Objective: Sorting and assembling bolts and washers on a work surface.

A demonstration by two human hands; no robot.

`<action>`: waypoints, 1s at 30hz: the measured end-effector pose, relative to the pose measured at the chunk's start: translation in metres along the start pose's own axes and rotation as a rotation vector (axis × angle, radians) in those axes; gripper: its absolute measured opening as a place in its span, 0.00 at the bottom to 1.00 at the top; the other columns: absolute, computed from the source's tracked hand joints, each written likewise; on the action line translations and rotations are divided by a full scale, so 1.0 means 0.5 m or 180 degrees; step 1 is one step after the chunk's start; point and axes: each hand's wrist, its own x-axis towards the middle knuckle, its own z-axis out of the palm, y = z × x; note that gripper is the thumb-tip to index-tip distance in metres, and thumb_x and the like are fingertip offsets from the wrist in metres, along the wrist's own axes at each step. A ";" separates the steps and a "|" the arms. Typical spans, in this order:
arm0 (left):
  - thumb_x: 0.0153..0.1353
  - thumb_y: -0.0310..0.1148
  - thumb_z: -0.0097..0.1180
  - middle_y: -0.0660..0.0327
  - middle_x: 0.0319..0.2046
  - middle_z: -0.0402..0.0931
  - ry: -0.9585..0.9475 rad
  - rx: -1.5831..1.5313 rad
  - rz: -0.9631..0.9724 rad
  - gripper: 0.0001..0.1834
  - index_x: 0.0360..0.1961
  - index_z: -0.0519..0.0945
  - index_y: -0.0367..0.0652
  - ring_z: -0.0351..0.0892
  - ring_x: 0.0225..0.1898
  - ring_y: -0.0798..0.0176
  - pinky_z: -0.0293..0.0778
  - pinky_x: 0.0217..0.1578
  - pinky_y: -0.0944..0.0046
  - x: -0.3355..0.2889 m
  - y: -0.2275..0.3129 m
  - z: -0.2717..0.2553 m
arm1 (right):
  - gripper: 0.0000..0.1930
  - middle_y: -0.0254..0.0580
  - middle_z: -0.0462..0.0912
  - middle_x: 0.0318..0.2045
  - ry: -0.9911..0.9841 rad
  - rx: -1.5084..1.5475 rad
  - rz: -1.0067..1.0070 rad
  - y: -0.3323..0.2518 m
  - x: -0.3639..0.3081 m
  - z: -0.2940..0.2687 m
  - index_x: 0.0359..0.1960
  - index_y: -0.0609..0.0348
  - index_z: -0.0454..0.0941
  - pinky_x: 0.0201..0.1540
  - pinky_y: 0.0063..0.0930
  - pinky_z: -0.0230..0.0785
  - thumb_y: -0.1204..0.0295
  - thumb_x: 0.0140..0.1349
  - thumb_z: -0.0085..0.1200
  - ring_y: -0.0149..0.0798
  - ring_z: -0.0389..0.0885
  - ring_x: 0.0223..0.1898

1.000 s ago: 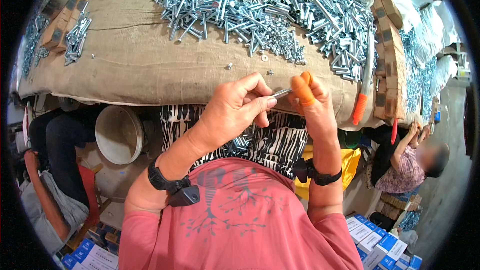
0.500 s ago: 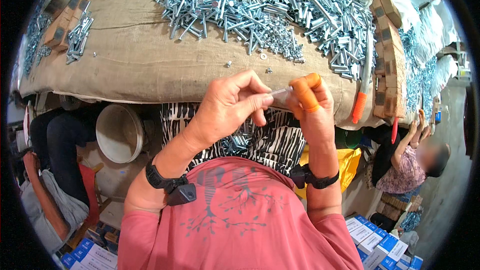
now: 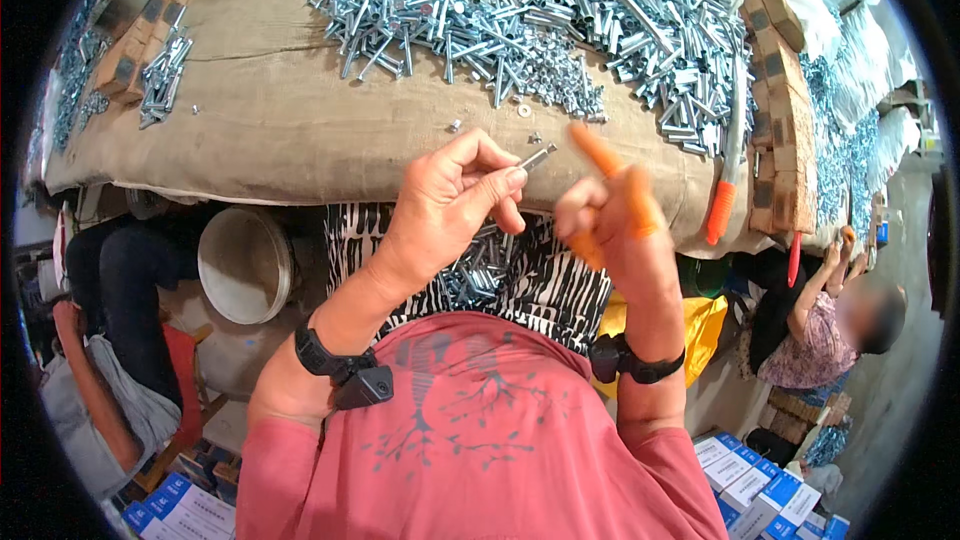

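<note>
Between thumb and fingertips, my left hand (image 3: 455,205) pinches a slim metal bolt (image 3: 538,157), its flared end pointing up and right. My right hand (image 3: 625,215), with orange covers on some fingers, is apart from the bolt. Its index finger stretches upward, other fingers are partly curled, and motion smears them; nothing shows in it. Beyond the hands, a pile of bolts (image 3: 400,15), a heap of metal sleeves (image 3: 630,20) and small nut-like parts (image 3: 560,80) lie on the cloth-covered bench (image 3: 270,130). More metal pieces (image 3: 480,275) rest in my lap.
A washer (image 3: 524,111) lies near the bench edge. Wooden blocks (image 3: 785,130) line the right side, beside an orange-handled tool (image 3: 719,212). A white bucket (image 3: 245,265) stands lower left. Co-workers sit at both sides; blue-and-white boxes (image 3: 765,490) are stacked lower right.
My right hand has left the bolt's end and moved right and down, its index finger now extended. My left hand keeps the bolt, now tilted more upward.
</note>
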 end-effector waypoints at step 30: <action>0.51 0.19 0.53 0.59 0.48 0.71 -0.0190 0.4626 0.2309 0.16 0.42 0.77 0.46 0.80 0.33 0.60 0.79 0.31 0.63 0.170 0.010 -0.093 | 0.12 0.30 0.77 0.31 0.1009 -0.2021 -0.0891 -0.052 0.139 -0.089 0.52 0.60 0.76 0.28 0.14 0.64 0.72 0.70 0.48 0.20 0.70 0.25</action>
